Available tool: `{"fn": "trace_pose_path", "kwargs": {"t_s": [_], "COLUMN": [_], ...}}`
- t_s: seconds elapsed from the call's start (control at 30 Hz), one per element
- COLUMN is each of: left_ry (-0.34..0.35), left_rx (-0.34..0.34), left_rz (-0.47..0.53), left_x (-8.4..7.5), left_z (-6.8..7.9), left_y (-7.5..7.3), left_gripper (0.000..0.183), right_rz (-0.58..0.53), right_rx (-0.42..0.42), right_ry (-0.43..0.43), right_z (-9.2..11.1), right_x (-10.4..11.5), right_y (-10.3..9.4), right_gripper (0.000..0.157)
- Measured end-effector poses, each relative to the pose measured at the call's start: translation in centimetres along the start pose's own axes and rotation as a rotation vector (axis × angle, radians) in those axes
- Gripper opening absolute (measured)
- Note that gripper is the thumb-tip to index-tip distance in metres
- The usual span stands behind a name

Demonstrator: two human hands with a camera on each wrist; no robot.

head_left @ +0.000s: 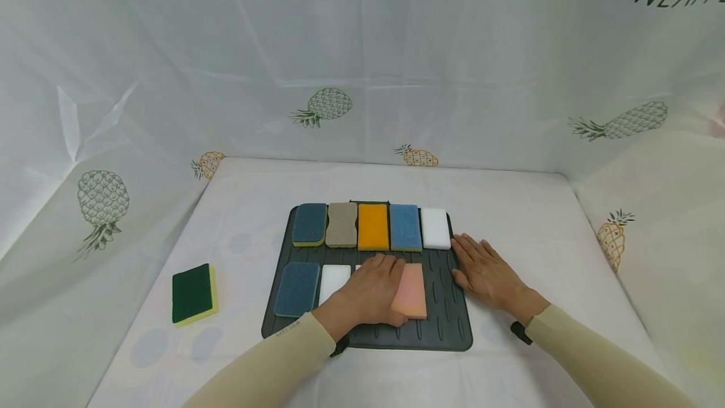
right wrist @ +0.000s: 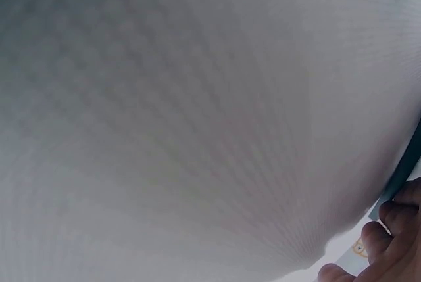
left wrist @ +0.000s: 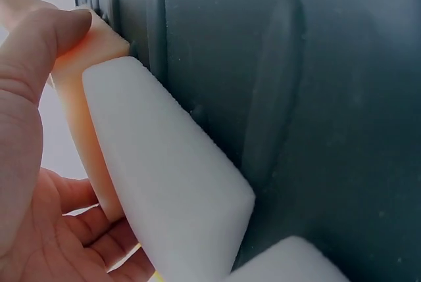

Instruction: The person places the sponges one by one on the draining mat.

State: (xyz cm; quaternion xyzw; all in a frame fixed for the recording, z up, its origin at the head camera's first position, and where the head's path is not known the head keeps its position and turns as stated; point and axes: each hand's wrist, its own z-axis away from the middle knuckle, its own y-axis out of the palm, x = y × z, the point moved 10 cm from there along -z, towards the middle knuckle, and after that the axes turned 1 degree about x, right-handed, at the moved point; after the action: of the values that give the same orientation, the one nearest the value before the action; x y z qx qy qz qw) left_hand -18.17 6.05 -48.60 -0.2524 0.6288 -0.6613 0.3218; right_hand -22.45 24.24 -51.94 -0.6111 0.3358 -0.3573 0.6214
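Observation:
My left hand [head_left: 370, 294] reaches over the lower row of sponges on a dark ridged mat [head_left: 447, 294]. It grips a peach-pink sponge [head_left: 413, 294], thumb on the near end and fingers on the far end, as the left wrist view shows. A white sponge [left wrist: 164, 164] stands right beside the pink one, largely covered by my hand in the head view. Another white sponge [head_left: 335, 281] and a dark blue sponge [head_left: 297, 289] lie to the left. My right hand [head_left: 489, 276] rests flat with extended fingers, fingertips at the mat's right edge, holding nothing.
Along the mat's back lie a blue-and-yellow sponge [head_left: 309, 222], a beige sponge [head_left: 342, 225], an orange sponge [head_left: 372, 227], a light blue sponge [head_left: 404, 227] and a white sponge [head_left: 435, 228]. A green-and-yellow sponge [head_left: 192, 294] sits apart on the white tablecloth [head_left: 238, 194]. Pineapple-print sheeting surrounds the table.

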Motion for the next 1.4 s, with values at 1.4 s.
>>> {"fn": "trace_pose_path", "kwargs": {"t_s": [1.4], "left_ry": [-0.034], "left_rx": [-0.027], "left_rz": [-0.038], "left_x": [2.3], "left_z": [2.2], "left_y": [-3.5], "left_gripper": [0.098], "right_rz": [0.005], "right_rx": [-0.005], "right_ry": [-0.001], "right_z": [0.0], "right_x": [0.2], "right_y": [-0.2], "right_gripper": [0.068]}}
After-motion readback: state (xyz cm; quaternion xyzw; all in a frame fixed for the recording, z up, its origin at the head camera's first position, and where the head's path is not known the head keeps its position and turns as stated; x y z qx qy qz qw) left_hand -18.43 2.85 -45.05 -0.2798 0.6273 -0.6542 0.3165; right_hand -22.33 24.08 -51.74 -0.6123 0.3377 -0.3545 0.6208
